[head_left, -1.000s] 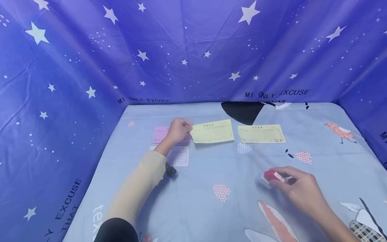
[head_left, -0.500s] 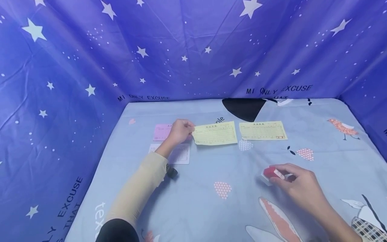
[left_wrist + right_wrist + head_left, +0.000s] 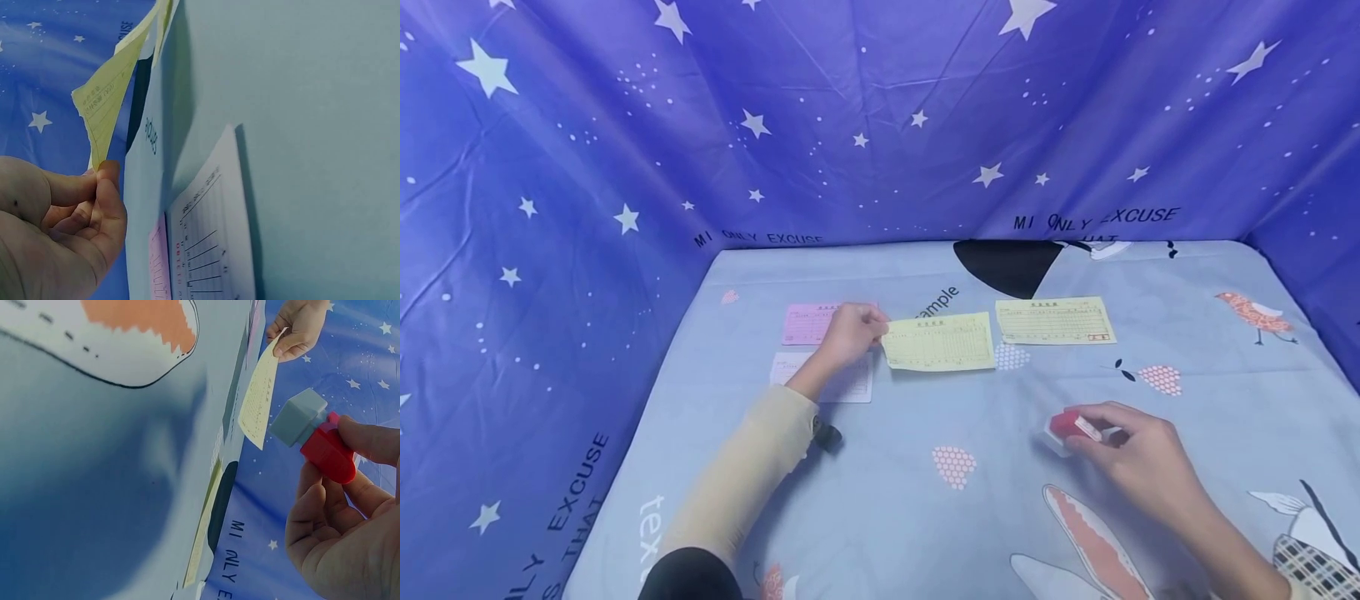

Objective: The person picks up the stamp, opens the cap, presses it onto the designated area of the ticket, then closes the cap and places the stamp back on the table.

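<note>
My left hand (image 3: 852,335) pinches the left edge of a yellow printed slip (image 3: 938,343) between thumb and fingertips. In the left wrist view the slip (image 3: 111,100) stands tilted up from that pinch. Beneath the hand and forearm, partly hidden, lie a pink slip (image 3: 803,327) and, nearer me, a white slip (image 3: 852,386). My right hand (image 3: 1146,446) grips a red stamp (image 3: 329,453) with a translucent block-shaped cap (image 3: 300,417) on its end, held above the cloth. Farther back, a second yellow slip (image 3: 1054,320) lies flat, with a small red box mark at its lower right corner.
A pale blue patterned cloth (image 3: 895,517) covers the table. Blue star-print curtains (image 3: 820,100) close in the back and both sides. A small black device (image 3: 828,437) sits at my left wrist.
My left hand has drawn the yellow slip toward me and slightly right, uncovering printed lettering on the cloth behind it. My right hand keeps holding the stamp in about the same place.
</note>
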### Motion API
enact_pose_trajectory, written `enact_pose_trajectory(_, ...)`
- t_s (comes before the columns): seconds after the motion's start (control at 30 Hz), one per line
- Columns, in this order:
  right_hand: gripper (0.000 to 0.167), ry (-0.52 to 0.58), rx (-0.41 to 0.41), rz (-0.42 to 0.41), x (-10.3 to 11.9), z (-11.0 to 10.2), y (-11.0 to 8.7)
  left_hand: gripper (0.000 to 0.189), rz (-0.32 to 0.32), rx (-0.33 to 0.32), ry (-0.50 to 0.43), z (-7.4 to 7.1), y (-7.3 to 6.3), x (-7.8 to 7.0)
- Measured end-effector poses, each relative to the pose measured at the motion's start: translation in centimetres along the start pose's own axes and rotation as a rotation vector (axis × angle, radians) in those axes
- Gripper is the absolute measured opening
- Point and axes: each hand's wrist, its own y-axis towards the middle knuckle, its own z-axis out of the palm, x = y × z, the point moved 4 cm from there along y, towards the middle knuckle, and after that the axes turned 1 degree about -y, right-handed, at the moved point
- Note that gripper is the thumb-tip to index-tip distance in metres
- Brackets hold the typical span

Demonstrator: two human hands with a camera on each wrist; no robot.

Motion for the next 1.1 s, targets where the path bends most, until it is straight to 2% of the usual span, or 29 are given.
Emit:
enact_pose_trajectory(0.17, 0.028, 0.009, 0.013, 0.025, 0.0, 0.1, 0.0, 0.009, 0.017, -0.004, 0.023, 0.3, -0.2, 0.2)
enact_pose_trajectory(0.53, 0.029, 0.011, 0.018, 0.015, 0.2, 0.3, 0.1, 0.007, 0.037, 0.017, 0.033, 0.6, -0.5, 0.6)
enact_pose_trajectory(0.7, 0.029, 0.015, 0.023, 0.015, 0.1, 0.4, 0.1, 0.008, 0.030, 0.033, 0.020, 0.9, -0.9, 0.9)
enact_pose_trajectory(1.1, 0.030, 0.007, 0.037, 0.018, 0.0, 0.9, 0.2, 0.009, 0.067, 0.040, 0.018, 1.8, -2.1, 1.3)
